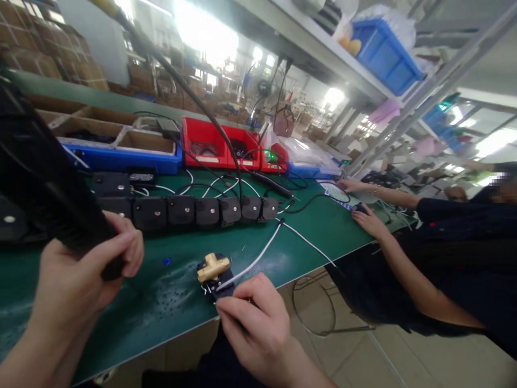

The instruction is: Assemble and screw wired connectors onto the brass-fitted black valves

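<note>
Brass fitting [213, 267] sits atop the small black unit [221, 289], right at the near edge of the tabletop [161, 307]. The right hand [258, 323] pinches the unit and its white cable [258, 258]. Off to the left, the left hand [86, 269] is clenched round a black tool [52, 183]. The danger: this close to the edge, one tug on the cable could drag the unit off.

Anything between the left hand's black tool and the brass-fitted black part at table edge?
Nothing visible: only green mat with a small blue speck lies between the left hand, gripping the long black tool, and the black part with brass T-fitting. The right hand holds that part's near edge.
</note>
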{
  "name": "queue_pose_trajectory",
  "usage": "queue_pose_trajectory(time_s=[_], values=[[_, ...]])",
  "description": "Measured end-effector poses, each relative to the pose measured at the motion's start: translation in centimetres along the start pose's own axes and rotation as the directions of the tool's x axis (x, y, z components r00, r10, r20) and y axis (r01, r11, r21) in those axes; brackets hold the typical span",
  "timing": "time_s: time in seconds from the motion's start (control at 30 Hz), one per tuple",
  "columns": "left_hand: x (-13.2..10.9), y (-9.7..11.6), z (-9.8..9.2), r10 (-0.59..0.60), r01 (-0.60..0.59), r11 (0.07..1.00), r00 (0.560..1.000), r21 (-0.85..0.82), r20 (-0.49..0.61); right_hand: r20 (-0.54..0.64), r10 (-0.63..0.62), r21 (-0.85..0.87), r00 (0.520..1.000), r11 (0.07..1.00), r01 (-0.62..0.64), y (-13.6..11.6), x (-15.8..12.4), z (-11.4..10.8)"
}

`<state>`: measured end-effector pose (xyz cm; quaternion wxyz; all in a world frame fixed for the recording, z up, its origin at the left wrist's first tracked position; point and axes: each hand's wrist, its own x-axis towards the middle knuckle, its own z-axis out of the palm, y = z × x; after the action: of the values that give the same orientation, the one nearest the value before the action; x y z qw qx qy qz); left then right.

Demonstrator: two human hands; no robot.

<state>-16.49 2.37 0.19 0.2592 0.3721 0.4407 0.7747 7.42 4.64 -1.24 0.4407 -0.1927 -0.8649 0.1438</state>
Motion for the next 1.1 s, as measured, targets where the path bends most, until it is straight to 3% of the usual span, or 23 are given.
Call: queue_pose_trajectory(time_s=[0.17, 0.5, 0.73, 1.0, 1.1], values=[[0.1, 0.5, 0.7, -0.022, 0.022, 1.0, 1.0, -0.009, -0.015, 0.109, -0.065, -0.109, 0.992, 0.991, 0.077, 0.7, -0.2, 1.1], [-0.2, 0.7, 0.3, -0.001, 0.001, 1.0, 0.999, 0.001, 0.044, 0.234, -0.076, -0.213, 0.969, 0.969, 0.127, 0.0, 0.6, 1.1], [-0.3, 0.7, 0.4, -0.013, 0.013, 1.0, 0.999, -0.006, 0.05, 0.206, -0.083, -0.233, 0.975, 0.964, 0.132, 0.0, 0.2, 1.1], [-0.3, 0.6, 0.5, -0.031, 0.031, 0.999, 0.999, -0.008, 0.035, 0.14, -0.114, -0.404, 0.984, 0.9, 0.161, -0.1, -1.5, 1.3], [-0.3, 0.6, 0.4, -0.036, 0.037, 0.999, 0.998, -0.015, 0.045, 0.17, -0.144, -0.443, 0.975, 0.872, 0.206, -0.1, -1.8, 1.1]])
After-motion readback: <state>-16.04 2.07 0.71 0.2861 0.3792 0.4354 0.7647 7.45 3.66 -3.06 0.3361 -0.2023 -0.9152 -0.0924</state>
